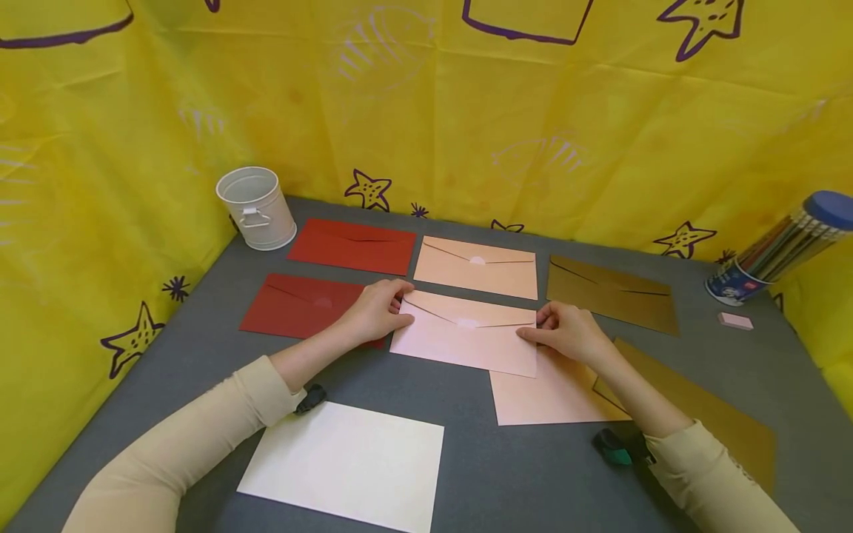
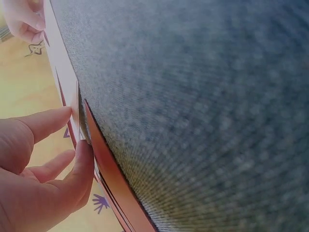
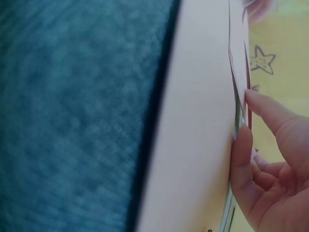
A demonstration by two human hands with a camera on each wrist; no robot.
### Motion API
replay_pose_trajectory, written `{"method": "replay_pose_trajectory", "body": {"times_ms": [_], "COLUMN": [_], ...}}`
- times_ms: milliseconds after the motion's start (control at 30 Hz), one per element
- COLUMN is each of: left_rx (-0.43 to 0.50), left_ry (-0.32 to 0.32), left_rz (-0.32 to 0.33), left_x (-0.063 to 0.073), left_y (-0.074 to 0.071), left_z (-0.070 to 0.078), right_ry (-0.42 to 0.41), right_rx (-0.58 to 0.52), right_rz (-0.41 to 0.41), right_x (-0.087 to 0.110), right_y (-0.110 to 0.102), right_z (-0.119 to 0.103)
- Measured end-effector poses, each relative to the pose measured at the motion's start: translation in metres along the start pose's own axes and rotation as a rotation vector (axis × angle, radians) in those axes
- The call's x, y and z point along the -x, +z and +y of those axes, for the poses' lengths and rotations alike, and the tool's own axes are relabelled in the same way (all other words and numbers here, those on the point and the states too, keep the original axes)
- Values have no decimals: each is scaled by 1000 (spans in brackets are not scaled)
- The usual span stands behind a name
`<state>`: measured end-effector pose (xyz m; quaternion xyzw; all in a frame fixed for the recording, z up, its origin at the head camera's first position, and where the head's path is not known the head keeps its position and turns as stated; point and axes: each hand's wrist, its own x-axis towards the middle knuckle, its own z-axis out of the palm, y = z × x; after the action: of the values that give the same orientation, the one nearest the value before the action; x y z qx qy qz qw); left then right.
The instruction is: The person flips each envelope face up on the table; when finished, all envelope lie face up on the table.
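Pink envelope [image 1: 463,346], flap side showing, spans the space between your two hands, so the relation that matters is its long axis: it runs from your left hand [image 1: 376,311] to your right hand [image 1: 569,333], its right end a little nearer your body. Neither hand is closer; each pinches a short edge between thumb and fingers. Just beyond its top edge, across a narrow strip of bench [image 1: 480,474], lies the peach envelope [image 1: 475,270], its long axis nearly parallel. At the lower right, your piece overlaps a second pink sheet [image 1: 553,400]; you cannot tell from these views whether they touch. Beside your left hand lies the nearer red envelope [image 1: 293,307], partly hidden by it, and beyond your right, the bronze envelope [image 1: 613,295].
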<state>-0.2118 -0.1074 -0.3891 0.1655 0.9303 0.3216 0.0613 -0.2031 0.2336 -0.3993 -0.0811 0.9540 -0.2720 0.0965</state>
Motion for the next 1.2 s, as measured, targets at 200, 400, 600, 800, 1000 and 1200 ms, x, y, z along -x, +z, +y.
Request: {"method": "replay_pose_trajectory", "body": {"times_ms": [200,400,600,800,1000,1200], "left_rx": [-4,-24,-102,-136,-165,-343], "left_ry": [20,65,122,273,487,732], "left_rz": [0,8,-19,-109,-276,-430], "left_x": [0,2,10,25,42,51], "left_y": [2,2,1,5,16,33], "left_z": [0,-3,-4,6,36,69], "right_ry": [6,11,-33,-213,-246,-202], "right_rx": [7,13,3,66,153,133], "right_rz": [-4,-2,7,43,-40,-109], "right_x": [1,2,15,47,79,98], "right_y": [-1,-1,-4,-2,-2,-8], "right_z": [1,1,1,15,36,53]}}
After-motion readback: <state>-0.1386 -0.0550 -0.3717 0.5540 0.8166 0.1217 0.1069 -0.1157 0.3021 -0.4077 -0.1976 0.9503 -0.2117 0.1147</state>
